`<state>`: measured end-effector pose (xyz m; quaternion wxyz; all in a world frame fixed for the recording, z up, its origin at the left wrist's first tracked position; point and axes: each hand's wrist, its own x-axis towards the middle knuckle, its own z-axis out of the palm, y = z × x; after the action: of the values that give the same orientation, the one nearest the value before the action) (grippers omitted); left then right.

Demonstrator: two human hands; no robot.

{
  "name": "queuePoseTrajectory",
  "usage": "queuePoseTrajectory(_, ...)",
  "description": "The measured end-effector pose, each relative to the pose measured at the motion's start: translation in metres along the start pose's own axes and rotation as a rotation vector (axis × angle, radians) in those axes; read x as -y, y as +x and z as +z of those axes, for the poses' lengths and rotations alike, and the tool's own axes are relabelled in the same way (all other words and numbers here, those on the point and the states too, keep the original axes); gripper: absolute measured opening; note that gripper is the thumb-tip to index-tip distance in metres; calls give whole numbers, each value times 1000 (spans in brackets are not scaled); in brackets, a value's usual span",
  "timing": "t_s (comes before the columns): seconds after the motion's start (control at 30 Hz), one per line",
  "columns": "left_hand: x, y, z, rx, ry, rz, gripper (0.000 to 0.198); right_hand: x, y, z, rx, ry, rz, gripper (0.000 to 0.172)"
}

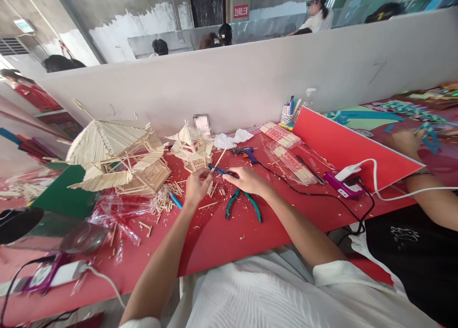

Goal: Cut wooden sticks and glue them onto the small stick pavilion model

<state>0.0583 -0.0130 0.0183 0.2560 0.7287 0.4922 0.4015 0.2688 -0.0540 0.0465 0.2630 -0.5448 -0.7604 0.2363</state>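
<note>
Over the red table, my left hand (197,185) pinches a thin wooden stick (219,159) that slants up to the right. Just beside it, my right hand (246,180) is closed on a dark blue tool (217,169), whose tip meets the stick. Pliers with green handles (259,208) lie under my right hand, their head hidden. A small wooden stick pavilion (191,146) stands behind my hands, and a larger one (118,151) is to the left. Cut stick pieces (162,201) and a blue pen (175,200) lie left of my left hand.
A glue gun (245,153) with a black cord lies behind my right hand, near packs of sticks (293,163). A red board (350,146) leans at the right, by a purple power strip (343,185). Another person's arm (425,189) is beyond. A clear jar (53,227) lies left.
</note>
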Motion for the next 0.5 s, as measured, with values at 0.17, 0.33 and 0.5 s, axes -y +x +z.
queuePoseTrajectory(0.17, -3, -1, 0, -12, 22, 6, 24, 0, -1, 0, 7, 10, -11, 42)
queuePoseTrajectory(0.33, -5, -2, 0, -17, 54, 6, 22, 0, -1, 1, 0, 8, -8, 40)
queuePoseTrajectory(0.5, -5, -2, 0, -18, 66, 4, 21, 0, -1, 3, -7, -28, 0, 41)
